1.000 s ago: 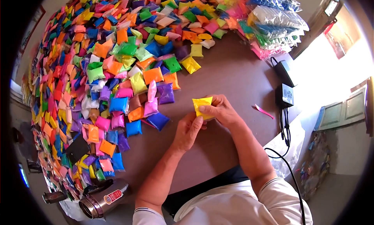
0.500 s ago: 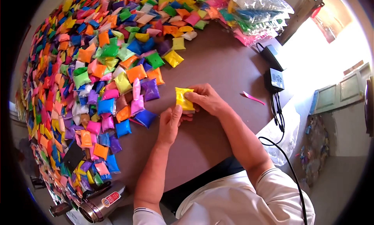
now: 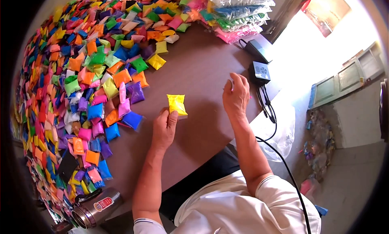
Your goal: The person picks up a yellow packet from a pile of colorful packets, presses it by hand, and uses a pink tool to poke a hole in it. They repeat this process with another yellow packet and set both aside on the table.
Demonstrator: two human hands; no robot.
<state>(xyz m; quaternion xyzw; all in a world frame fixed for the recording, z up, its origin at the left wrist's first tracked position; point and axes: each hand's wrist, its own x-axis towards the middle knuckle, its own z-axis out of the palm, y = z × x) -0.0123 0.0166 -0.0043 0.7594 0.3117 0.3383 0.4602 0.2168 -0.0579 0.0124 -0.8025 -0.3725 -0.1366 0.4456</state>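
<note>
Head camera shows the left hand (image 3: 164, 128), fingers (image 3: 172, 117) clamped on the lower edge of a yellow packet (image 3: 176, 104) that stands just above them over the desk (image 3: 202, 72). The right hand (image 3: 236, 97) hovers beside, fingers apart, empty. The packet looks light, soft and slick, so pinching its sealed edge seems safest.

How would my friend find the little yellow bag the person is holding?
Look at the big brown table with a heap of small colourful plastic packets spread over its left side. Just right of the heap, the person's left hand pinches one small yellow plastic packet. It is the only packet held in a hand, apart from the heap.
</note>
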